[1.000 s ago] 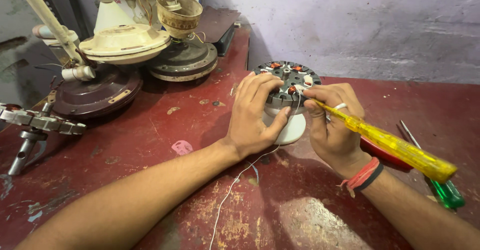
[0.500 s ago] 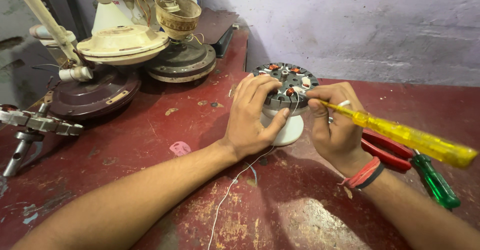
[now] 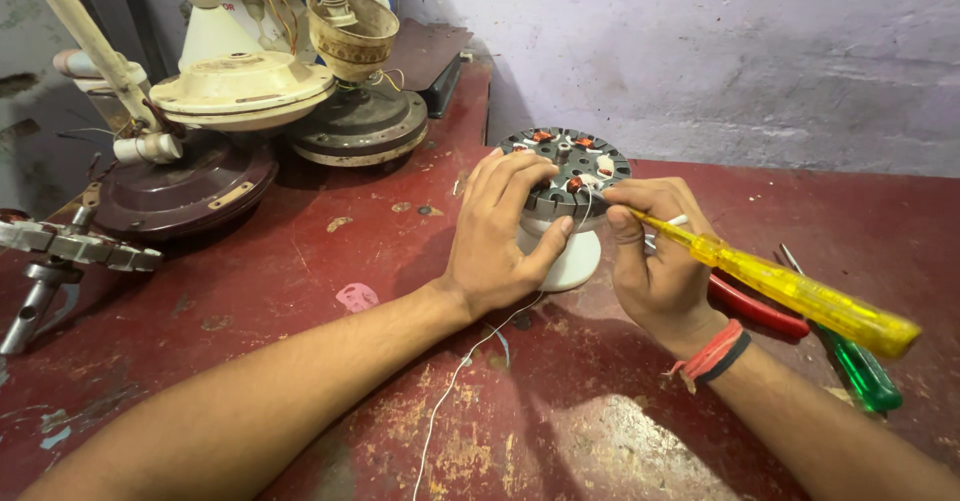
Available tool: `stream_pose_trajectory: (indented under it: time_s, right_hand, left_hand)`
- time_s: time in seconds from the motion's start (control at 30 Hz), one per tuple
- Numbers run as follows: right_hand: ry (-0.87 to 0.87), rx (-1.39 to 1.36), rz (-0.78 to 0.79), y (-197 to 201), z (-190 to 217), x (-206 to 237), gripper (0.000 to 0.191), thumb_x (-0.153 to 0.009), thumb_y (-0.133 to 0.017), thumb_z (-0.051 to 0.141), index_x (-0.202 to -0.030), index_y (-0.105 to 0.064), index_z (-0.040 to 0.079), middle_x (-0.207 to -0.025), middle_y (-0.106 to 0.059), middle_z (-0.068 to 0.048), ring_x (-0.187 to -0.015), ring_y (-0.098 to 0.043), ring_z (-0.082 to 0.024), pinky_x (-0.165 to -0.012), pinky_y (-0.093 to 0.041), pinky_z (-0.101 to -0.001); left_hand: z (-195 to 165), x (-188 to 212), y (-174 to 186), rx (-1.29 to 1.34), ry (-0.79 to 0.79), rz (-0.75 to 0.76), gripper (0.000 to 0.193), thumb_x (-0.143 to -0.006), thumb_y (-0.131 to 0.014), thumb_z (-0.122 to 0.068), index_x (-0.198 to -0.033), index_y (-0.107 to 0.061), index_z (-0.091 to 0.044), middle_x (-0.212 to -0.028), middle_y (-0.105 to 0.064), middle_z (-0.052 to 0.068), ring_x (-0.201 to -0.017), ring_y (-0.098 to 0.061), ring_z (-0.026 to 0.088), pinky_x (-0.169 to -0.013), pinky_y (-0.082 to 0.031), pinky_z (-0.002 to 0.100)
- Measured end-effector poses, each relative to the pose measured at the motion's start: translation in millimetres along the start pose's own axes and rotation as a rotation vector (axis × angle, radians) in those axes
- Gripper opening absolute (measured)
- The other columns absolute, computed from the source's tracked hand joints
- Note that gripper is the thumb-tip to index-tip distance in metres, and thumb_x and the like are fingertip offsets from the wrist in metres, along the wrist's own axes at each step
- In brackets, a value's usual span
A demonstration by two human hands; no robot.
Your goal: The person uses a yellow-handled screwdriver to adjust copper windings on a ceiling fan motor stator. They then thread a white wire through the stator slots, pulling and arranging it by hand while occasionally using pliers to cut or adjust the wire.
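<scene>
A round grey fan stator (image 3: 575,161) with copper windings stands tilted on a white base (image 3: 575,261) on the red table (image 3: 300,291). My left hand (image 3: 500,231) wraps over its left rim and steadies it. My right hand (image 3: 655,261) pinches a yellow-handled screwdriver (image 3: 800,296), its tip hidden at the stator's right edge. A thin white wire (image 3: 455,386) runs from the stator down across the table between my arms.
Red-handled pliers (image 3: 760,309) and a green-handled screwdriver (image 3: 860,371) lie right of my right hand. Stacked ceiling-fan housings (image 3: 240,91), brown and cream, crowd the back left. A metal bracket (image 3: 70,246) juts in at the left edge. A grey wall (image 3: 750,51) backs the table.
My hands stay on the stator. The screwdriver handle has dipped slightly and my fingers have shifted a little on the rim; the view has drifted.
</scene>
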State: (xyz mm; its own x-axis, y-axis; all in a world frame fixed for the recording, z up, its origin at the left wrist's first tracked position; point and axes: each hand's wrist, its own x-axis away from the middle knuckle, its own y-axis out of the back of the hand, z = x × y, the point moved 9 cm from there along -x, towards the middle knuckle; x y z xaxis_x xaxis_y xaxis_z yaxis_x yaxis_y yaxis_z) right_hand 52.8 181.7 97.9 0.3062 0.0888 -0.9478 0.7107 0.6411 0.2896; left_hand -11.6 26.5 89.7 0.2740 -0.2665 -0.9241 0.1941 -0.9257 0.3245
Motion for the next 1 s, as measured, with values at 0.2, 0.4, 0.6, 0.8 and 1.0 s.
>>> stream_pose_trajectory:
  time_s: [0.2,0.4,0.6,0.8,1.0]
  right_hand:
    - [0.069,0.035,0.024,-0.3,13.7,-9.9,0.015,-0.108,-0.065,0.017,-0.113,-0.068,0.003,-0.110,-0.072,-0.013,-0.103,-0.067,-0.030,-0.092,-0.055,-0.0379]
    - [0.059,0.070,0.088,-2.2,14.2,-17.0,0.012,-0.106,-0.067,0.014,-0.111,-0.068,0.003,-0.104,-0.071,-0.012,-0.098,-0.068,-0.030,-0.085,-0.055,-0.0384]
    - [0.081,0.057,0.056,-0.7,18.0,-15.2,0.012,-0.105,-0.067,0.013,-0.111,-0.068,0.002,-0.106,-0.072,-0.013,-0.098,-0.068,-0.030,-0.085,-0.055,-0.0381]
    - [0.123,-0.011,0.025,-0.3,22.6,-13.9,0.013,-0.105,-0.069,0.013,-0.111,-0.068,0.002,-0.108,-0.073,-0.014,-0.102,-0.069,-0.029,-0.089,-0.056,-0.0365]
    - [0.086,0.042,0.087,-2.6,18.6,-17.2,0.013,-0.105,-0.068,0.014,-0.111,-0.069,0.002,-0.105,-0.073,-0.014,-0.098,-0.069,-0.029,-0.085,-0.055,-0.0364]
  left_hand:
    - [-0.6,-0.4,0.0,-0.003,-0.004,-0.001,0.047,-0.090,-0.073,-0.025,-0.129,-0.058,-0.003,-0.132,-0.061,0.015,-0.133,-0.056,0.035,-0.125,-0.033,0.054]
    - [-1.9,-0.6,0.7,-0.001,0.006,-0.005,0.046,-0.090,-0.073,-0.023,-0.128,-0.058,-0.004,-0.131,-0.061,0.015,-0.132,-0.056,0.035,-0.125,-0.032,0.054]
    - [-2.1,-0.7,0.6,0.006,0.001,-0.008,0.047,-0.090,-0.073,-0.022,-0.130,-0.057,-0.003,-0.133,-0.061,0.017,-0.133,-0.057,0.036,-0.126,-0.032,0.053]
    - [12.1,3.9,6.8,0.060,0.109,-0.081,0.053,-0.094,-0.067,-0.025,-0.138,-0.052,0.001,-0.141,-0.053,0.022,-0.137,-0.051,0.039,-0.119,-0.039,0.048]
    - [18.1,5.8,2.2,0.051,0.141,-0.062,0.056,-0.094,-0.067,-0.028,-0.140,-0.052,0.001,-0.145,-0.052,0.022,-0.138,-0.050,0.039,-0.119,-0.039,0.049]
